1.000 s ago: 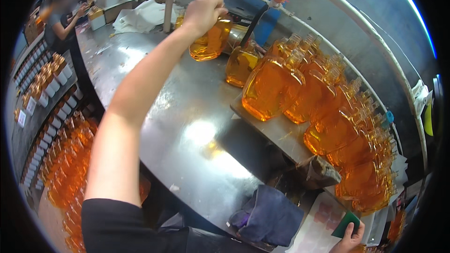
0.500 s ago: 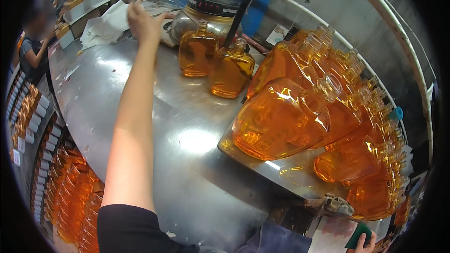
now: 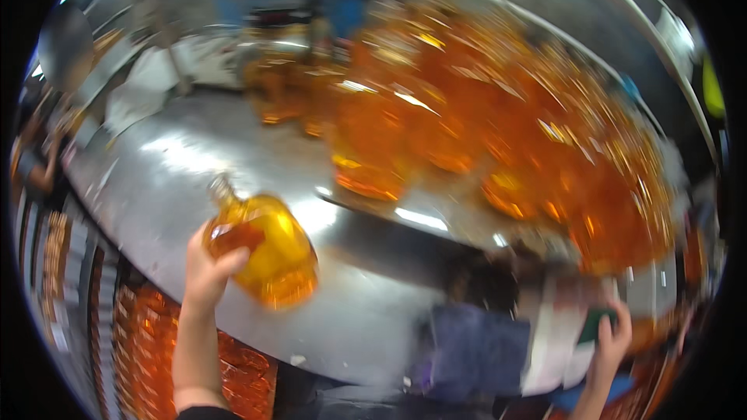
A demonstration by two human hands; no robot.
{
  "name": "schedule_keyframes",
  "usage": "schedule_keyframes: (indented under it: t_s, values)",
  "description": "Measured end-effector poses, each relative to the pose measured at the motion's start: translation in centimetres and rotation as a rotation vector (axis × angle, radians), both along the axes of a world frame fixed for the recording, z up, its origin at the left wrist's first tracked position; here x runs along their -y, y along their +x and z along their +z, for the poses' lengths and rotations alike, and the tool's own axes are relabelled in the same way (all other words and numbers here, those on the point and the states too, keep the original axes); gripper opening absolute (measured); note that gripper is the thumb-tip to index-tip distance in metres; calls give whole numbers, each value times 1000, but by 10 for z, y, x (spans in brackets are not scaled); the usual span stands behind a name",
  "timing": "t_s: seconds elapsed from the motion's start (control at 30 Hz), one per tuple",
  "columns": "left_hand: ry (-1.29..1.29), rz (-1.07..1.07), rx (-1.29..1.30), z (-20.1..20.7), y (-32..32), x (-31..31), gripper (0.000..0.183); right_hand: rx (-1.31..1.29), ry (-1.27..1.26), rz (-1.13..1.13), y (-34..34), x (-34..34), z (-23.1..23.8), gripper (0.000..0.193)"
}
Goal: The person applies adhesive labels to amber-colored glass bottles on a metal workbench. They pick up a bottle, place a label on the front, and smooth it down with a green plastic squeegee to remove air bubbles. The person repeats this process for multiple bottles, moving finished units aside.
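My left hand (image 3: 208,268) is wrapped round a flat, wide glass bottle (image 3: 284,253) of amber liquid. The bottle tilts over the metal table (image 3: 148,218), its open neck pointing up and to the left. At the lower right, my right hand (image 3: 615,334) grips a dark green flat pad (image 3: 597,325) beside white-and-pink sheets (image 3: 548,342). Motion blur hides finer detail of the pad.
Many amber bottles (image 3: 373,140) crowd a raised ledge at the right. Two more amber bottles (image 3: 276,85) stand at the back, near crumpled white cloth (image 3: 140,85). Folded dark blue cloth (image 3: 475,350) lies at the front. A person (image 3: 39,155) is at the far left.
My left hand has come back from the table's far side and now holds an amber bottle. The view has swung, shifting the bottles leftward. My right hand still grips the pad.
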State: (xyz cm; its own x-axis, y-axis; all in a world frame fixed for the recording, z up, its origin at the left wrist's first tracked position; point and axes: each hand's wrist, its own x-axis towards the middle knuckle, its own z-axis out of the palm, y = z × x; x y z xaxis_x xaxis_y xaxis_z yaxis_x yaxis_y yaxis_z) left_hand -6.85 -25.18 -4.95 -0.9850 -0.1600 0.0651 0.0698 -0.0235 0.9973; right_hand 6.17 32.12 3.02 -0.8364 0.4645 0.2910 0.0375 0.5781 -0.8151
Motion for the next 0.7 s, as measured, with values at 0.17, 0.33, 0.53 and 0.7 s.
schedule_keyframes:
  t_s: [0.17, 0.33, 0.53, 0.7]
  values:
    - [460, -451, -114, 43, 38, -112, 60, -95, -685, 232, -10, 5, 0, 26]
    - [288, -630, 139, 67, 0, -228, 54, 110, -582, 58, 64, -46, -30, 42]
    - [44, -716, 288, 45, -9, -284, 60, 456, 93, 80, 107, -42, -56, 19]
    - [113, -557, 155, 45, 21, -282, 55, 278, 470, 259, 23, -77, -88, 39]
